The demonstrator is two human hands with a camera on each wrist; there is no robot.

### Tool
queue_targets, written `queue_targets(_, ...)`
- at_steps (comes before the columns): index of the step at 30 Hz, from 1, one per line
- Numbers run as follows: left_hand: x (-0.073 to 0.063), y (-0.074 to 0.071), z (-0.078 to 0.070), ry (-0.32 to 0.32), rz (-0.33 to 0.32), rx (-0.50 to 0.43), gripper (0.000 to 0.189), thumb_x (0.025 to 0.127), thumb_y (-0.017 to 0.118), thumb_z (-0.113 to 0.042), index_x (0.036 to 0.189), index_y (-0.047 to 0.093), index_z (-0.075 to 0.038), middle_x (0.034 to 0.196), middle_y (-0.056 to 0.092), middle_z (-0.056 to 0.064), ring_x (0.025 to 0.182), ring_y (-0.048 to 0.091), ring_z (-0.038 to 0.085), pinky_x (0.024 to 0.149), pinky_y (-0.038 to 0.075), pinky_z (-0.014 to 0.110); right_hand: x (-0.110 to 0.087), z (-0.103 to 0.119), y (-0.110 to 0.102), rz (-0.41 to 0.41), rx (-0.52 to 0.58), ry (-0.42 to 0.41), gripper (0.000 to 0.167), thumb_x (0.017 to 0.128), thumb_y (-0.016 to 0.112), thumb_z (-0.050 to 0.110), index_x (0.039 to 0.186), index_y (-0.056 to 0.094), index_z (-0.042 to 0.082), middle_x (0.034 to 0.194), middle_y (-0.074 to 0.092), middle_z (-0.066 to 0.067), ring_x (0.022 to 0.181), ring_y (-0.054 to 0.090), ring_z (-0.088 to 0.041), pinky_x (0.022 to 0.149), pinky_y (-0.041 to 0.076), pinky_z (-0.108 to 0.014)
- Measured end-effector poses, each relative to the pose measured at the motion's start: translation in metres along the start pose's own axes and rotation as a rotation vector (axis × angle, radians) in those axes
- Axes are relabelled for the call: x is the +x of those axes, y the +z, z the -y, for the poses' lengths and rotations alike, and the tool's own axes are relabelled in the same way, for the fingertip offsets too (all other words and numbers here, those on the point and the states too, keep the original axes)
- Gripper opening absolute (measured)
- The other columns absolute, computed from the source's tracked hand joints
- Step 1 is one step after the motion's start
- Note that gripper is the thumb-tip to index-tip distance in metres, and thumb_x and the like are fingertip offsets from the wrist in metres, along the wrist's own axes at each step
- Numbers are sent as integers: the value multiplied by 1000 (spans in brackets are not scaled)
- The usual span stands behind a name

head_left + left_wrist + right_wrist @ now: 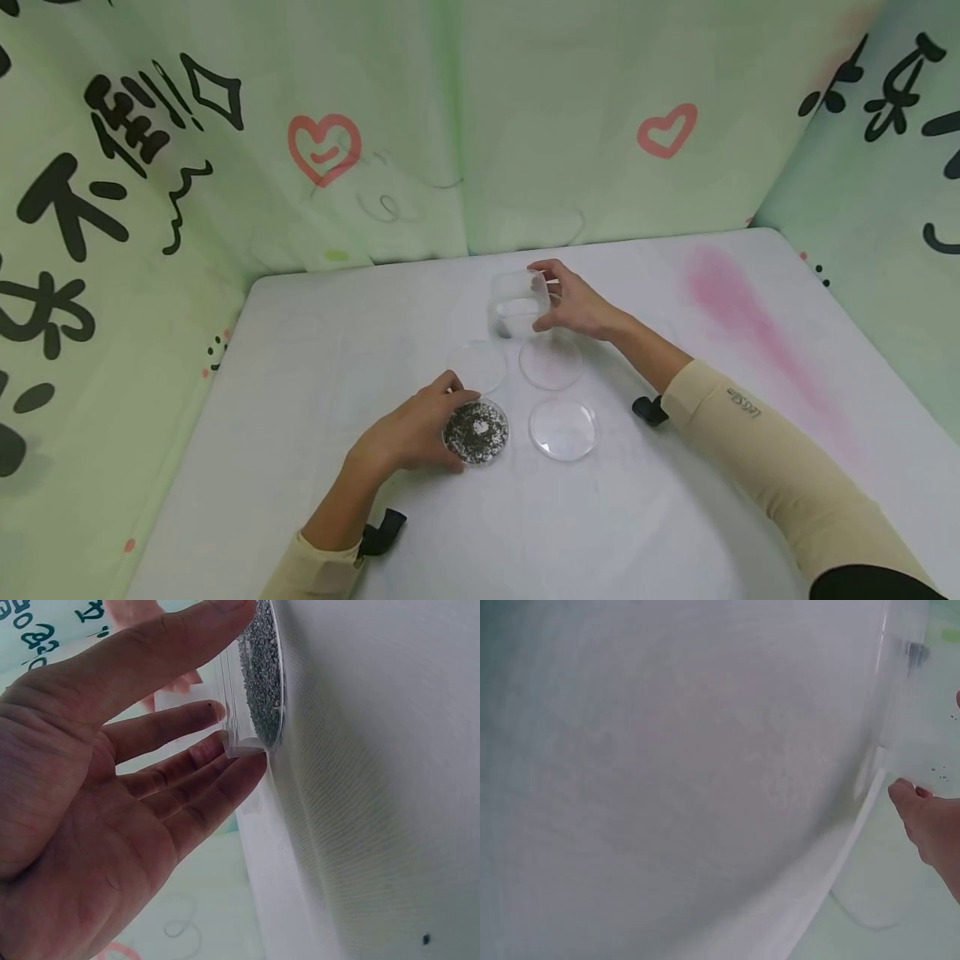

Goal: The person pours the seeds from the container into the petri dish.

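In the head view, my left hand (420, 429) holds a round clear petri dish (480, 433) by its side, thumb toward the front and fingers toward the back. Black and white granules fill the dish. The left wrist view shows my left fingertips touching the clear wall, with the dark granules (262, 675) inside. Farther back, my right hand (573, 304) grips the right side of a clear plastic container (517, 292). A dark patch (916, 656) and a few specks show on it in the right wrist view.
Clear round dishes or lids lie on the white table (345, 350): one (477, 367) behind the filled dish, another (551, 364) in front of the container, and a third (564, 429) to the right. A green printed cloth (525, 183) encloses the table's back and sides.
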State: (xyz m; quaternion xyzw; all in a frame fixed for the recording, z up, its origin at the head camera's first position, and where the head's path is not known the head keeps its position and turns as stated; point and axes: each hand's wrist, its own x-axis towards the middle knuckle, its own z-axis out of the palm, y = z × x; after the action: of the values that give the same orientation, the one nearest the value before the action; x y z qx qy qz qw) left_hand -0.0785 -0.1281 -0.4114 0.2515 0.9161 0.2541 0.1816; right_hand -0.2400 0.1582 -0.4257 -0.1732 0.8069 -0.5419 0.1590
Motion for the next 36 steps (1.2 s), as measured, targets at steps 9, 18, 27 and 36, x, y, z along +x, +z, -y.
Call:
queue_targets(9, 1, 0, 1, -5, 1, 5, 87, 69, 98, -14, 146, 59, -6, 127, 48, 4, 116, 57, 24, 102, 52, 43, -10, 34, 2, -65, -59, -146, 111, 74, 86, -5, 163, 23, 13, 159, 36, -17, 155, 28, -32, 130, 16, -51)
queue_targets(18, 1, -2, 1, -13, 6, 13, 88, 69, 99, -15, 147, 57, -7, 128, 48, 5, 118, 57, 24, 104, 51, 43, -21, 84, 31, 65, -54, -350, 63, 81, 82, -5, 139, 58, 2, 140, 59, -13, 124, 57, -29, 108, 50, -45)
queue_targets(27, 2, -1, 4, 26, 11, 8, 87, 69, 98, -16, 146, 58, -5, 129, 48, 6, 117, 58, 24, 103, 52, 42, -18, 75, 60, 377, -480, -162, 73, 79, 83, 1, 146, 55, 6, 146, 55, -16, 135, 55, -37, 112, 47, -48)
queue_targets(36, 1, -1, 5, 62, -9, 11, 86, 69, 97, -14, 145, 58, -3, 126, 48, 7, 114, 58, 24, 100, 51, 42, -13, 66, 81, 458, -772, -190, 99, 70, 90, 7, 156, 41, 1, 157, 46, -18, 144, 46, -36, 120, 38, -48)
